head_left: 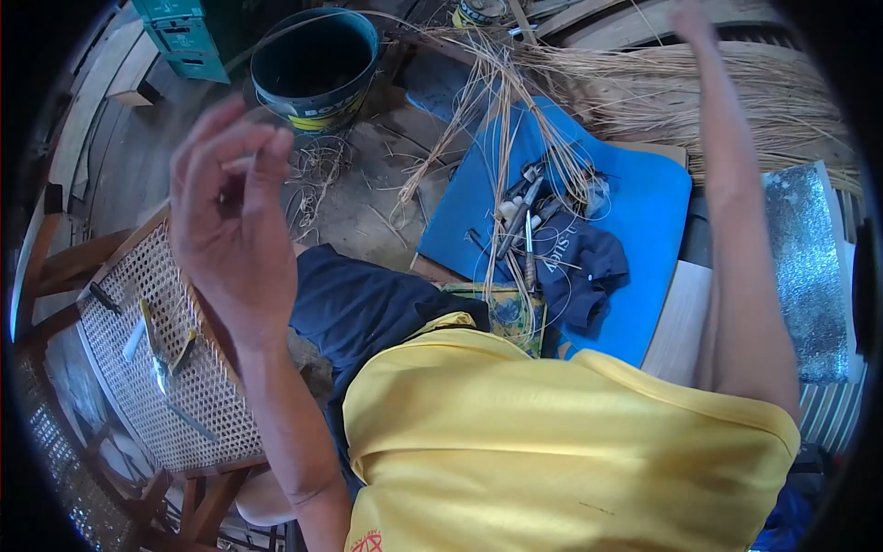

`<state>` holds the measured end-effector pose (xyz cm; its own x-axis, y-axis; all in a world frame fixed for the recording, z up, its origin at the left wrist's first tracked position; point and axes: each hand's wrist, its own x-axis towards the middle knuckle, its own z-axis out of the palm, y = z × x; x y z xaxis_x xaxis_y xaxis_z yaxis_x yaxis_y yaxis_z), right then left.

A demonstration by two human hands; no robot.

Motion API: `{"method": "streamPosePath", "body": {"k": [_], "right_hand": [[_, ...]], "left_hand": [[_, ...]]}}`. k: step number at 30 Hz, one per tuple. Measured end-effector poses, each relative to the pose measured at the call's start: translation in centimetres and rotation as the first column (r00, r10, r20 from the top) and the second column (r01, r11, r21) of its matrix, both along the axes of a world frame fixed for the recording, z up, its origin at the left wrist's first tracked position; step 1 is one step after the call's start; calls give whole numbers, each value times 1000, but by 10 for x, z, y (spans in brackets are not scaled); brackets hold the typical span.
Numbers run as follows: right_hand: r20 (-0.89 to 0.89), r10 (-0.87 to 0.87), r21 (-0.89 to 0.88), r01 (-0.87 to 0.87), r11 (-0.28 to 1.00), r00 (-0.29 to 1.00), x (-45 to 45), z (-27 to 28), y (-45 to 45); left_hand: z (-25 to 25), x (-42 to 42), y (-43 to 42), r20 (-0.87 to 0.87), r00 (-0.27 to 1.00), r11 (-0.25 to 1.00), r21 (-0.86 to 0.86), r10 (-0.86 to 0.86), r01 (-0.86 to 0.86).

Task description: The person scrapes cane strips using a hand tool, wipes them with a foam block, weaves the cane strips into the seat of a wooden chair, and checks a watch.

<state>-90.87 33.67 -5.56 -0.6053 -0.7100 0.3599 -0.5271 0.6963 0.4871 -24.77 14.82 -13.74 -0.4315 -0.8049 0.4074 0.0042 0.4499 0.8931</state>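
My left hand [235, 198] is raised over the woven cane panel [207, 409], fingers curled in toward the thumb. Whatever it may pinch is too fine or blurred to make out. On the wooden-framed panel lie yellow-handled cutters [156, 340] and a small dark tool [104, 297]. My right hand [692, 20] reaches far up to the top edge, smeared by motion, near a long bundle of cane strands [644, 87]; its fingers cannot be read. Loose strands [501, 83] spill onto a blue plastic surface [644, 198], beside several hand tools [529, 235] and a dark cloth [584, 267].
A dark bucket [317, 101] with a yellow label stands at the upper left, close to green crates [189, 41]. Tangled scraps [317, 175] lie on the floor below it. A silvery foil sheet [809, 267] lies at the right, and a tin [480, 13] stands at the top.
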Motion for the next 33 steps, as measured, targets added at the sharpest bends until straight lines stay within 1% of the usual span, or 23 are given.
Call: {"method": "streamPosePath", "body": {"k": [1, 2, 3, 4, 5, 8, 9, 11, 12, 14, 15, 17, 18, 20, 21, 22, 24, 25, 26, 28, 30, 32, 33], "right_hand": [[-56, 194, 142, -185, 973, 979, -42, -61, 26], [390, -334, 475, 124, 871, 858, -44, -108, 40], [746, -410, 290, 300, 909, 525, 12, -135, 58], [771, -341, 266, 215, 940, 537, 29, -184, 89], [900, -329, 193, 417, 888, 284, 84, -204, 98], [971, -237, 212, 546, 810, -24, 145, -266, 126], [969, -245, 223, 554, 802, -36, 154, -275, 133], [984, -175, 146, 400, 905, 39, 164, -289, 133], [984, -175, 148, 400, 904, 32, 172, -287, 131], [963, -234, 107, 606, 788, 135, 187, -273, 129], [964, -230, 104, 607, 788, 135, 198, -266, 125], [921, -332, 82, 732, 676, 203, 216, -253, 121], [921, -334, 83, 733, 675, 203, 219, -249, 125], [989, -11, 138, 891, 432, -148, 222, -244, 132], [986, 13, 146, 909, 391, -164, 199, -285, 158], [987, 14, 143, 910, 389, -162, 205, -283, 157], [955, 24, 242, 830, 503, -294, 183, -308, 186], [967, -53, 241, 827, 507, -249, 193, -290, 174], [968, -52, 237, 829, 506, -245, 204, -271, 161], [998, -21, -34, 858, 512, 53, 221, -243, 142], [1000, 4, -19, 829, 559, 21, 200, -232, 136], [992, 119, -24, 894, 447, -33, 192, -220, 122], [986, 106, 56, 853, 519, -129, 184, -222, 116]], "left_hand": [[-12, 7, 2, 31, 997, 998, 18, 65, -66], [-25, 15, 3, 63, 989, 990, 31, 133, -136], [-41, 29, 1, 66, 987, 984, 92, 147, -153], [-57, 47, -2, 71, 985, 974, 154, 157, -166], [-73, 66, -2, 98, 970, 948, 212, 222, -238], [-84, 113, 2, 297, 878, 831, 310, 376, -461], [-87, 128, 2, 308, 879, 834, 313, 363, -454], [-95, 154, 1, 220, 861, 753, 417, 459, -508], [-95, 163, 2, 225, 860, 755, 414, 458, -509], [-95, 176, 4, 151, 865, 737, 466, 479, -490], [-95, 182, 4, 127, 868, 733, 485, 480, -477], [-97, 189, 6, 76, 880, 741, 509, 468, -438], [-98, 190, 7, 30, 888, 745, 532, 458, -402], [-102, 192, 7, -3, 895, 745, 554, 447, -370], [-103, 193, 6, -39, 900, 746, 575, 435, -336], [-105, 194, 6, -42, 901, 748, 575, 433, -332], [-108, 195, 3, -80, 920, 744, 617, 383, -256], [-109, 194, 2, -86, 921, 746, 618, 380, -250], [-109, 193, 0, -75, 923, 740, 624, 377, -251], [-109, 194, -4, -71, 924, 734, 632, 376, -250], [-108, 195, -7, -115, 919, 755, 613, 377, -233], [-104, 197, -9, -136, 917, 751, 624, 376, -215], [-104, 197, -9, -157, 911, 747, 633, 382, -204]]}}
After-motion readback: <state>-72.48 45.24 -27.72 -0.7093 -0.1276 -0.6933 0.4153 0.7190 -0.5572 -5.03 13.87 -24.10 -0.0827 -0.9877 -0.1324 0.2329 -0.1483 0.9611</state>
